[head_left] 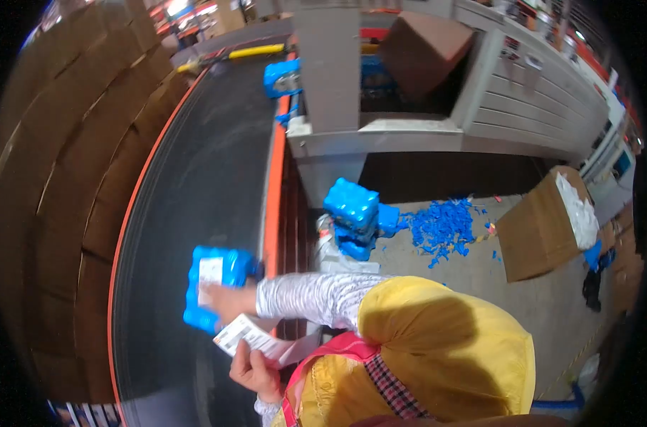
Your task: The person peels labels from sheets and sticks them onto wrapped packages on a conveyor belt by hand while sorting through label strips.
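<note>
A blue film-wrapped pack (236, 265) lies on the dark conveyor belt, with a white printed label (211, 270) on its top. My right hand (227, 302) lies over the near part of the pack, against the label's lower end; its fingers are blurred but look stretched out. Closer to my body, my left hand (256, 373) is closed with thumb and fingers pinching a strip of white printed labels (256, 340). The strip trails back toward my yellow clothing, and its far end reaches close to the pack.
Orange-edged conveyor belt (195, 156) runs away from me beside stacked cardboard boxes (67, 164). More blue packs (352, 203) are piled right of it, near blue scraps (443, 226) on the floor. An open carton (540, 231) stands farther right. A grey machine post (328, 71) rises beside the belt.
</note>
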A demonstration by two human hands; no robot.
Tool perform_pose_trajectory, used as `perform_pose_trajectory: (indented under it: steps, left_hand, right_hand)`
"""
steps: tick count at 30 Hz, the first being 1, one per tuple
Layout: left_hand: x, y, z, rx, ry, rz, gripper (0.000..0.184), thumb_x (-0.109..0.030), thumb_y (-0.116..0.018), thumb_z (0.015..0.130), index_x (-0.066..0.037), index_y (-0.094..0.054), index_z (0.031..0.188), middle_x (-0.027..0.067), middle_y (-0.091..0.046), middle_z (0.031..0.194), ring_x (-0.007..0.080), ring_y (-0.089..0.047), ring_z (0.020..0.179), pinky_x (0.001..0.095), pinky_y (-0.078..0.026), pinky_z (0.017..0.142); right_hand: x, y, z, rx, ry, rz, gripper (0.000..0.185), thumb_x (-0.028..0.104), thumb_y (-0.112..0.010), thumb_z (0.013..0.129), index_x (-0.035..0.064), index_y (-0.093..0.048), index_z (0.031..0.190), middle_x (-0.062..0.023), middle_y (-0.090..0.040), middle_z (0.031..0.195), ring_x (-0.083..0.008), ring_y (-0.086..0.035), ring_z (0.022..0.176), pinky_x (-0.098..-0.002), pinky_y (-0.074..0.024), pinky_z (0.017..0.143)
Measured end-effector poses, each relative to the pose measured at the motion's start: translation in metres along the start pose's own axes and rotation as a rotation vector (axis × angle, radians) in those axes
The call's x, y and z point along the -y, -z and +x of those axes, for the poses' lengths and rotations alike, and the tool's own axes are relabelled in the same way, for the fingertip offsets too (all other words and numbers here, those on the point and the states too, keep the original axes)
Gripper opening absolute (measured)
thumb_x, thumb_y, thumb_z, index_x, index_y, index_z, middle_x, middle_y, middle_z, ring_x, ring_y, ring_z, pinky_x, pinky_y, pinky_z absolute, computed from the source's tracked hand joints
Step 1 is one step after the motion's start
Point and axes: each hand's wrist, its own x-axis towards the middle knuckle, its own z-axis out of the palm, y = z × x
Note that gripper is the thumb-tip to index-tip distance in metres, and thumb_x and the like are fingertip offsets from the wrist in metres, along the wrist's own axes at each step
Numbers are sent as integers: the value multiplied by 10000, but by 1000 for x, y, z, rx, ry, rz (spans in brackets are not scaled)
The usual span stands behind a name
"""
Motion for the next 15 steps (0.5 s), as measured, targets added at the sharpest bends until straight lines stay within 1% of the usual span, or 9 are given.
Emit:
perform_pose_trajectory:
  steps: [2,3,4,6,7,8,9,12,15]
  left_hand:
    - [-18,-24,7,20,-65,36,482,15,-547,768,127,-460,1228,235,-566,1147,256,-585,1008,363,-443,899]
    - [-18,-22,4,32,-76,202,561,23,-548,764,105,-392,1297,243,-481,1269,279,-498,1157,368,-376,983]
    - [-29,-36,3,52,-42,202,583,35,-553,760,91,-382,1315,235,-449,1309,280,-443,1215,361,-327,1021]
    - [-32,-57,-1,115,0,66,594,56,-542,764,79,-368,1332,220,-452,1317,267,-453,1204,351,-336,1013]
    - [-24,-67,-4,159,-12,122,593,65,-533,771,73,-363,1339,211,-450,1323,257,-463,1189,344,-343,1005]
    - [-18,-74,-8,203,-20,187,592,75,-523,777,68,-357,1345,201,-447,1330,247,-474,1174,337,-350,997]
    - [-17,-79,-12,348,-21,326,593,80,-519,791,61,-340,1357,191,-437,1342,242,-461,1190,328,-343,1004]
    - [9,-119,-32,598,12,277,620,62,-531,807,56,-292,1379,205,-389,1376,256,-434,1227,333,-322,1023]
    - [41,-146,-45,835,-54,137,652,22,-553,818,43,-253,1396,199,-436,1323,253,-479,1172,332,-390,965]
  right_hand:
    - [-2,23,-33,64,49,101,563,363,-605,799,-10,-459,1195,-215,-431,1266,-273,-390,1178,-368,-314,972]
    - [-3,28,-61,74,70,162,470,327,-599,797,2,-504,1122,-206,-485,1194,-260,-449,1100,-372,-355,917]
    - [-6,29,-92,87,83,234,379,290,-594,795,13,-549,1050,-197,-539,1123,-247,-508,1021,-375,-395,862]
    - [-19,35,-145,122,124,345,222,217,-582,790,36,-639,905,-179,-647,981,-221,-626,864,-382,-476,753]
    - [-51,42,-164,-132,-228,37,204,205,-603,760,44,-655,874,-175,-652,864,-301,-644,775,-412,-501,653]
    - [-102,36,-178,-466,-76,-16,217,169,-595,786,20,-651,933,-147,-657,932,-306,-637,844,-375,-507,699]
    - [-87,73,-217,-758,-157,324,206,137,-597,791,26,-656,955,-148,-658,886,-287,-647,807,-368,-512,693]
    - [-35,141,-299,-829,89,165,297,186,-681,712,43,-649,970,-124,-609,956,-308,-554,929,-397,-442,859]
    - [-14,136,-340,-785,108,10,341,176,-714,669,40,-650,974,-84,-574,1006,-289,-461,1043,-385,-381,919]
